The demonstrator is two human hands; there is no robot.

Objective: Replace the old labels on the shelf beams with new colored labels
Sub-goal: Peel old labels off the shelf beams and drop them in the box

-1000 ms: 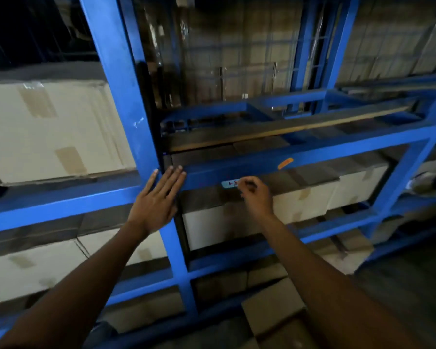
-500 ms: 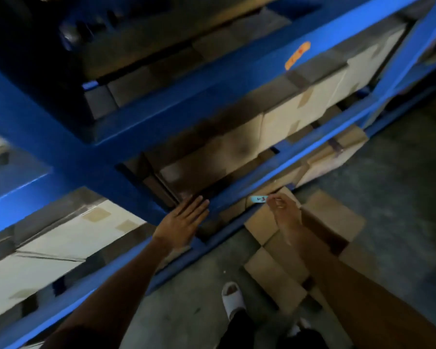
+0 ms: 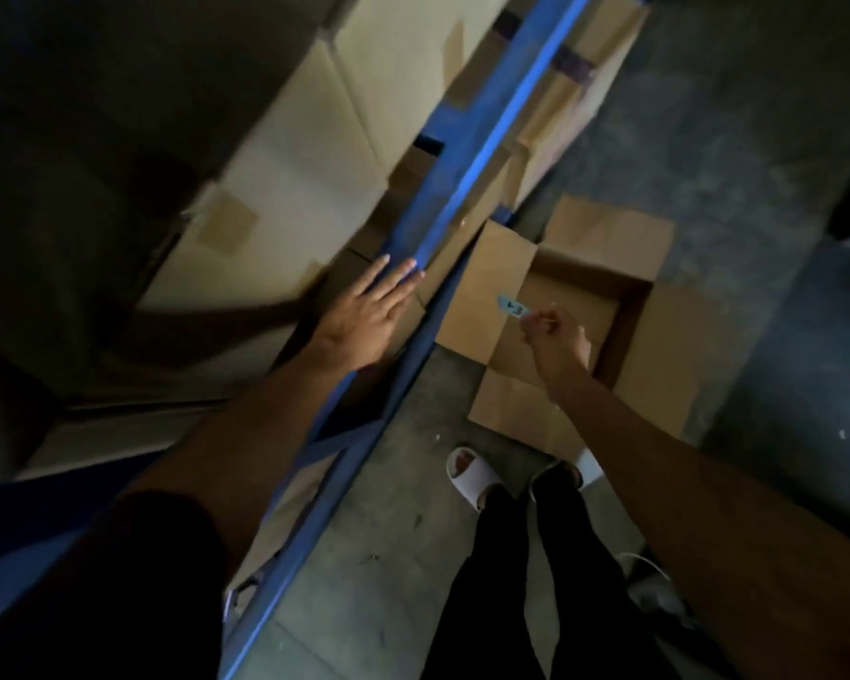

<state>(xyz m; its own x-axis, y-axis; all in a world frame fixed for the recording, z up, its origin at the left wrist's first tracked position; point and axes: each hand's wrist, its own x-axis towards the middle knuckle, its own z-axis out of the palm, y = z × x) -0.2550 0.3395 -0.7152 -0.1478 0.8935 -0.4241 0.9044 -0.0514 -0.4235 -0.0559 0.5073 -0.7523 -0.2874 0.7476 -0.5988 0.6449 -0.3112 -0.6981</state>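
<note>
I look steeply down along a blue shelf beam [image 3: 467,159]. My left hand [image 3: 364,311] lies flat on that beam with its fingers spread and nothing in it. My right hand [image 3: 555,338] is off the rack and pinches a small light-blue label [image 3: 511,305] with dark writing. Hand and label hang over an open cardboard box [image 3: 585,306] on the floor. The frame is dim and blurred.
Taped cardboard boxes [image 3: 315,154] fill the shelf behind the beam. The open box stands on grey concrete floor [image 3: 398,532] right beside the rack. My legs in dark trousers and white slippers [image 3: 472,476] stand just below the box.
The blue label has come off the beam in my right hand, which moved down over the open floor box. The view tipped from the shelf front down to the floor.
</note>
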